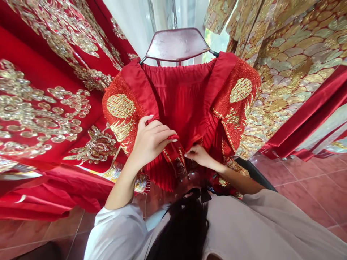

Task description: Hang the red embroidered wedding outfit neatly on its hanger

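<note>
A red embroidered jacket [184, 97] with gold round motifs on its shoulders hangs open in front of me, its pleated lower part falling below. My left hand [155, 139] is closed on the jacket's left front edge, thumb and fingers bent over the red cloth. Lower and to the right, my right hand [200, 156] pinches cloth near the gold-trimmed front edges. Both hands sit close together at the front opening. Black hanger ends [213, 53] show at the shoulders. Exactly which layer each hand's fingertips grip is partly hidden.
Behind the jacket stands a dark wooden chair back [176, 45]. A red fabric with silver beading [40, 108] spreads along the left, and a gold scale-patterned garment [295, 54] hangs at the right. White curtain [130, 21] is behind. Reddish floor tiles [306, 187] show at lower right.
</note>
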Available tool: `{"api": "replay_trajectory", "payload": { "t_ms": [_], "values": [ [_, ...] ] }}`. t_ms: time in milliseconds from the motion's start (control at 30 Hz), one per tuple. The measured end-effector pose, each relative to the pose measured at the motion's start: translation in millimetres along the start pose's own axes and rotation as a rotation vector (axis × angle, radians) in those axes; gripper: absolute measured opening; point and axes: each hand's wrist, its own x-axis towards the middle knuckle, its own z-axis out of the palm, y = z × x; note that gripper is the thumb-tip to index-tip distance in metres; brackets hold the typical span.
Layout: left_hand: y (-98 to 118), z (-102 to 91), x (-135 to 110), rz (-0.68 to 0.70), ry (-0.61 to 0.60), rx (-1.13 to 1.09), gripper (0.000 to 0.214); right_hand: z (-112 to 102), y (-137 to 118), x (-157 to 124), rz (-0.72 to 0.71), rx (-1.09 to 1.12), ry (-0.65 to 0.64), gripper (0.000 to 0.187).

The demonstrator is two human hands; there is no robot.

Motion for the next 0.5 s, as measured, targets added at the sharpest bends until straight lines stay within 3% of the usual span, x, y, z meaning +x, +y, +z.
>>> {"api": "replay_trajectory", "payload": {
  "t_ms": [67, 133, 200, 267, 333, 367, 433, 500],
  "values": [
    [0, -0.8, -6, -0.006, 0.012, 0.009, 0.021, 8, 20, -6, 0.098, -0.087, -0.059, 0.020],
    [1, -3.3, -10, 0.005, -0.024, -0.010, 0.020, 1, 26, -16, 0.137, -0.104, -0.136, 0.024],
    [2, -8.6, -12, 0.013, 0.002, -0.067, 0.019, -21, 12, -31, 0.127, -0.146, -0.195, 0.024],
    [4, -15.4, -10, -0.039, 0.212, -0.118, 0.019, -52, -20, -48, 0.044, -0.231, -0.161, 0.027],
    [7, -19.5, -2, -0.214, 0.485, -0.102, 0.023, -79, -60, -59, -0.107, -0.275, 0.108, 0.039],
    [8, -19.0, 4, -0.336, 0.572, -0.067, 0.027, -90, -79, -60, -0.188, -0.316, 0.349, 0.042],
    [7, -12.1, 20, -0.571, 0.605, 0.002, 0.036, -102, -107, -48, -0.311, -0.456, 0.796, 0.042],
    [0, -0.5, 36, -0.710, 0.579, 0.025, 0.045, -106, -117, -23, -0.363, -0.605, 1.018, 0.040]
  ]
}}
